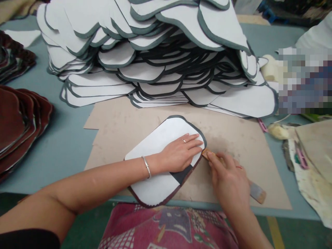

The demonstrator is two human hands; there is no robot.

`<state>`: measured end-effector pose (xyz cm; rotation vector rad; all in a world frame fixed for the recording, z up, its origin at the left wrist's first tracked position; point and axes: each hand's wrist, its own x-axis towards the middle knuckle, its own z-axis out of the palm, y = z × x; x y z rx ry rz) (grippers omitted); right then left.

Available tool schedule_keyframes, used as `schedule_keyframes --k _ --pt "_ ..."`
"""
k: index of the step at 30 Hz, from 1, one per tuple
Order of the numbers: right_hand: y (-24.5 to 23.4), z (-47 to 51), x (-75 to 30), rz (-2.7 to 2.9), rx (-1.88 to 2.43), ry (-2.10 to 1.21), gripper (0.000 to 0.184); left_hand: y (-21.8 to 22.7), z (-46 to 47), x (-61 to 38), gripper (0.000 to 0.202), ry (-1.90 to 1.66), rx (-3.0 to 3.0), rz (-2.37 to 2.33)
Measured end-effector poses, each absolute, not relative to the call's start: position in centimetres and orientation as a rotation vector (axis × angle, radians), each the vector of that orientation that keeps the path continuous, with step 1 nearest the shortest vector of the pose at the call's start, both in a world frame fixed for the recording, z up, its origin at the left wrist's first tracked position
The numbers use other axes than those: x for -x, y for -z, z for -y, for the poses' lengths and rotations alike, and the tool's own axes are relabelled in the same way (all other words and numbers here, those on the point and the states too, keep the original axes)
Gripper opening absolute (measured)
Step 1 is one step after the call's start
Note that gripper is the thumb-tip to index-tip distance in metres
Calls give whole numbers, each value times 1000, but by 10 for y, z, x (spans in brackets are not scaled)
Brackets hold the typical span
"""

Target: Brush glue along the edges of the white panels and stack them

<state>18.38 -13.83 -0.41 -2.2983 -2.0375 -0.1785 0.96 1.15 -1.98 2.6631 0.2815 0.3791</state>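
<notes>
A white panel (153, 148) with a dark edge lies slanted on the brown board in front of me. Brown-red material shows along its lower and right edges, and a dark patch (181, 174) crosses its right side. My left hand (181, 152) rests flat on the panel, fingers stretched toward its right edge. In my right hand (229, 178) is a flat stick-like tool (256, 193); its brownish tip touches the panel's right edge, near my left fingertips. The fingers hide the tool's middle.
Behind the board (116, 128) rises a tall, uneven heap of white dark-edged panels (155, 72). Brown-red pieces (15, 121) are stacked at the left. To the right are a cream roll (269, 67), a pink tool (262, 125) and stained cloth (316, 148).
</notes>
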Motion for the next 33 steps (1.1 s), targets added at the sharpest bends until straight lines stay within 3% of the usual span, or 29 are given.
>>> schedule_keyframes --k 22,33 --pt "2 168 -181 2184 2118 74 44 11 10 19 48 -255 -2589 -171" --pt "-6 184 -175 2286 2031 -16 50 3 21 37 42 -239 -2570 -52"
